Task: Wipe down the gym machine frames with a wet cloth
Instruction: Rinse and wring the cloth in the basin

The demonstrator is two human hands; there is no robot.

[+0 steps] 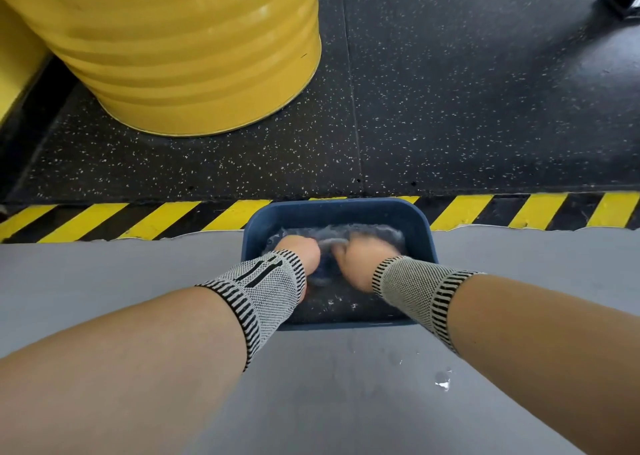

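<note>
Grey floor edged with hazard tape (159, 217) carries a blue tub (337, 212) of water, where the left hand (302, 251) and right hand (356, 264), side by side, both grip the submerged cloth (332, 240), near a yellow drum (194, 53).

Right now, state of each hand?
Left hand: in the basin water, fingers curled on the cloth.
Right hand: same, gripping the cloth's other end.
</note>
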